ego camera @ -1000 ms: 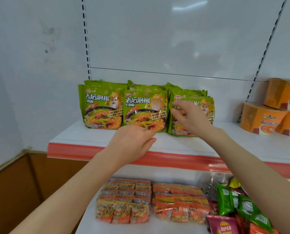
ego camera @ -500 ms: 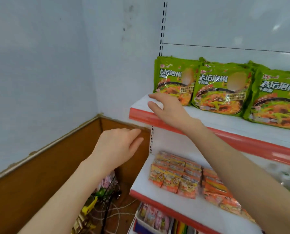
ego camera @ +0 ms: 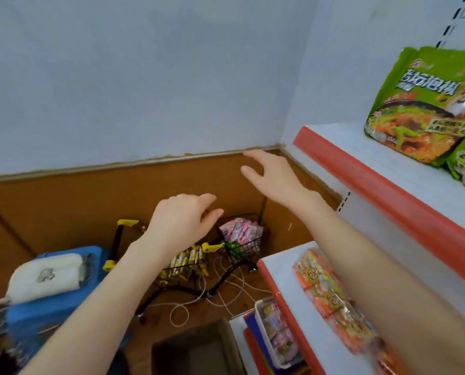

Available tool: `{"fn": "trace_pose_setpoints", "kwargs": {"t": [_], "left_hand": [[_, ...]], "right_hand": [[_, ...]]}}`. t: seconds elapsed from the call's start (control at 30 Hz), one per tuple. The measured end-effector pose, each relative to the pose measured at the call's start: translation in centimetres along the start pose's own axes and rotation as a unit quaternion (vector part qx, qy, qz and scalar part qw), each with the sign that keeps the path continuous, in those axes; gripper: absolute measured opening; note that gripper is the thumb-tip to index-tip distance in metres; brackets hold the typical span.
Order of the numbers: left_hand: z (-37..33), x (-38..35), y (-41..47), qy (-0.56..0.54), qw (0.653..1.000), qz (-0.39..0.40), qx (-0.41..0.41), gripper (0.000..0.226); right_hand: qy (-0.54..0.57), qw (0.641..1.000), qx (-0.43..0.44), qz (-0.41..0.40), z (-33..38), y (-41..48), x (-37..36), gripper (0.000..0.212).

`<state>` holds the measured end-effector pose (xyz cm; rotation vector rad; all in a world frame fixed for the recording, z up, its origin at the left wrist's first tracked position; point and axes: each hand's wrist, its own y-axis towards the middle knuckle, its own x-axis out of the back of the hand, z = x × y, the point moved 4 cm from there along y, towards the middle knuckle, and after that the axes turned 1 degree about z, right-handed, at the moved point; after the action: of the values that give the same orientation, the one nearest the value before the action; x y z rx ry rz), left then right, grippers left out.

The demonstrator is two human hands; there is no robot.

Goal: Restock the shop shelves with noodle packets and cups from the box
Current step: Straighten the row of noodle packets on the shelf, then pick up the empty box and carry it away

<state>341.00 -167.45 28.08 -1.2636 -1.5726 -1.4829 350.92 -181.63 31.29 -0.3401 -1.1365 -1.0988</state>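
Green noodle packets (ego camera: 426, 104) stand upright on the white upper shelf (ego camera: 342, 136) with the red front strip, at the far right. My left hand (ego camera: 179, 223) hovers in mid-air over the floor corner, fingers loosely bent, holding nothing. My right hand (ego camera: 272, 180) reaches out left of the shelf edge with fingers spread and empty. A cardboard box (ego camera: 196, 350) shows at the bottom centre, its opening dark, contents not visible.
Orange snack packets (ego camera: 331, 299) lie on the lower shelf. Small wire baskets with yellow handles (ego camera: 188, 263) hold wrapped sweets on the floor, among white cords. A blue crate (ego camera: 50, 301) with a white pouch sits at left. Brown wall panelling lines the corner.
The view has swung left and down, away from the shelf. My right hand left the shelf edge and both hands now hang over the floor corner, still empty.
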Motion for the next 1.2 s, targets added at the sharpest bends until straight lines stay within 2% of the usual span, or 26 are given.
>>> {"fn": "trace_pose_setpoints", "kwargs": {"t": [0.27,0.4,0.7,1.03,1.2], "left_hand": [[3.2,-2.9,-7.3,-0.001,0.986,0.038,0.164,0.044],[4.7,-5.1,-10.9,-0.022,0.976,0.039,0.213,0.044],[7.3,-14.6,-19.4,-0.068,0.915,0.145,0.369,0.049],[9.1,-28.9,-31.5,-0.116,0.84,0.293,0.441,0.045],[9.5,-36.5,-37.3,-0.119,0.815,0.348,0.447,0.053]], "right_hand": [[0.056,0.994,0.004,0.099,-1.0,-2.1,-7.3,0.047],[0.078,0.987,-0.022,0.138,-1.6,-3.2,-11.4,0.048],[0.081,0.971,-0.084,0.211,-5.7,-8.6,-22.6,0.052],[0.104,0.922,-0.254,0.273,-13.7,-19.0,-37.0,0.057],[0.09,0.896,-0.312,0.302,-18.4,-24.8,-44.1,0.057]]}}
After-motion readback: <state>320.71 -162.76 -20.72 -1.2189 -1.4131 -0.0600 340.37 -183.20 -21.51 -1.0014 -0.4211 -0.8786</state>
